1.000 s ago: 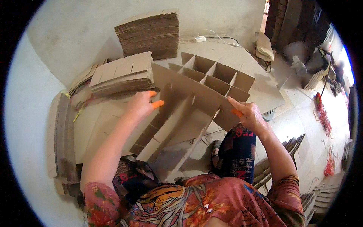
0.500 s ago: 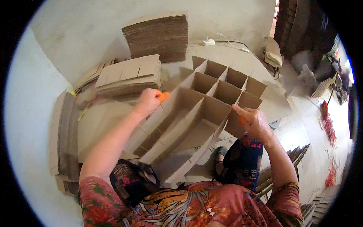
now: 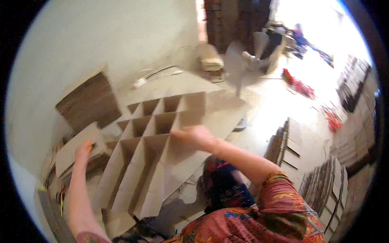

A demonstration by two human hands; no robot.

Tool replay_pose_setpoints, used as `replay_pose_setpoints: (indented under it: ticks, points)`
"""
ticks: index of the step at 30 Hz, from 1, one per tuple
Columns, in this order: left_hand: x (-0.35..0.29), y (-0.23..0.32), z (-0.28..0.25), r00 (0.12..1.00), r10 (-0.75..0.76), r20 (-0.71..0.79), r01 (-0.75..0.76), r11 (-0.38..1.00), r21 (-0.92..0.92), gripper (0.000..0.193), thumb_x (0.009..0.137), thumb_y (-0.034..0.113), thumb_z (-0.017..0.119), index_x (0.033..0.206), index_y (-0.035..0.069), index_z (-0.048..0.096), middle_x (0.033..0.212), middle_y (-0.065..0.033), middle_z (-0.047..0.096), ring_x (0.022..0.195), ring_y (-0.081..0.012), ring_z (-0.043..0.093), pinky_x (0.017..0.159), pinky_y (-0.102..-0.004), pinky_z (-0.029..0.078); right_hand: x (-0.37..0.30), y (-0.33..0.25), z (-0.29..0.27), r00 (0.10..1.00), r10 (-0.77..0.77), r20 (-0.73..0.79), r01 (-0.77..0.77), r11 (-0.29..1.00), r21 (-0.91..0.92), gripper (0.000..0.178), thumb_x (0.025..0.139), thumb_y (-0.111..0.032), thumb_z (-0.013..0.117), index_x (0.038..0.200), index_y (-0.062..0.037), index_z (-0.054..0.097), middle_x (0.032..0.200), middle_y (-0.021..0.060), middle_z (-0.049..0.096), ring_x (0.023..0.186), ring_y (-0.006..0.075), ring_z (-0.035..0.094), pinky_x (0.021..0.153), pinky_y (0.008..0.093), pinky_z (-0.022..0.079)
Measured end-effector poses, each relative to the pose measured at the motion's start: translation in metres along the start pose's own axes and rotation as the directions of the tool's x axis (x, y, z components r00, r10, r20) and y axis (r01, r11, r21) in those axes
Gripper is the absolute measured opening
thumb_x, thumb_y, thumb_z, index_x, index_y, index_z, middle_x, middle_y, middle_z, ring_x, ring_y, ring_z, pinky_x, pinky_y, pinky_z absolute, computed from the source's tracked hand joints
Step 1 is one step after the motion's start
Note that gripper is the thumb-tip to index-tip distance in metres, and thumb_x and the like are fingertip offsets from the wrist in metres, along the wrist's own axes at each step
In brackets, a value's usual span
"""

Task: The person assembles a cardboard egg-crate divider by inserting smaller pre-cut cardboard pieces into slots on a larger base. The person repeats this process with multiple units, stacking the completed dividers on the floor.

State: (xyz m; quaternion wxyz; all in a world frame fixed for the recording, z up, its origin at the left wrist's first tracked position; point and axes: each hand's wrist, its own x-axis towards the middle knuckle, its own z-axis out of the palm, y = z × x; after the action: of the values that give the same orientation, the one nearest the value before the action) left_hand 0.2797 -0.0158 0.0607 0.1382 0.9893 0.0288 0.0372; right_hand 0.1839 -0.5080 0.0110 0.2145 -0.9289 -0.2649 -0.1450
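Note:
A cardboard divider grid (image 3: 148, 139) of interlocked slotted strips stands in front of me, its cells open upward and its long strips reaching toward my lap. My right hand (image 3: 196, 137) is closed at the grid's right side, fingers pinching the top edge of a strip. My left hand (image 3: 82, 153) is over a stack of slotted cardboard strips (image 3: 67, 156) left of the grid. Orange covers show on its fingertips. Blur hides whether those fingers grip a strip.
A taller cardboard stack (image 3: 90, 101) leans by the wall. A white power strip (image 3: 140, 83) and its cable lie behind the grid. A standing fan (image 3: 253, 52) is at the back right. Red strings (image 3: 300, 85) lie on the floor, with more cardboard stacks (image 3: 322, 186) at right.
My view has swung to the right. My left hand has left the grid's left edge and moved out to the strip stack. My right hand remains at the grid.

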Motion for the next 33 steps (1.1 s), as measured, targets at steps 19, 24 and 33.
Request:
replay_pose_setpoints:
  ticks: [19,24,33]
  points:
    - [-0.209,0.168,-0.020,0.394,0.832,-0.391,-0.890,0.452,0.065,0.035,0.081,0.001,0.054,0.116,0.001,0.057,0.118,-0.0142,0.057,0.109,-0.0297,0.055,0.093,-0.0372,0.045,-0.039,-0.145,-0.039,0.885,0.408,0.225,-0.157,-0.193,0.968,0.022,0.087,-0.014,0.058,0.103,0.0004,0.061,0.095,0.0070,0.064,0.084,0.0143,0.061,0.073,0.0274,0.050]
    - [-0.261,0.159,-0.003,0.597,0.670,-0.442,-0.786,0.597,-0.157,0.039,0.085,0.004,0.051,0.124,0.001,0.051,0.126,-0.0120,0.051,0.117,-0.0247,0.049,0.096,-0.0349,0.042,-0.039,-0.141,-0.041,0.804,0.594,0.017,0.057,-0.106,0.993,0.017,0.087,-0.003,0.050,0.099,-0.0019,0.062,0.097,0.0073,0.065,0.088,0.0163,0.062,0.074,0.0259,0.049]
    - [-0.317,-0.004,0.122,0.697,-0.328,-0.637,-0.155,0.799,-0.581,0.031,0.097,0.014,0.041,0.121,-0.002,0.051,0.116,-0.0107,0.056,0.106,-0.0187,0.051,0.095,-0.0319,0.037,-0.044,-0.108,-0.047,0.858,0.381,-0.344,0.152,0.452,0.879,0.015,0.084,-0.007,0.063,0.098,-0.0046,0.068,0.089,-0.0026,0.065,0.082,0.0073,0.054,0.073,0.0220,0.043]
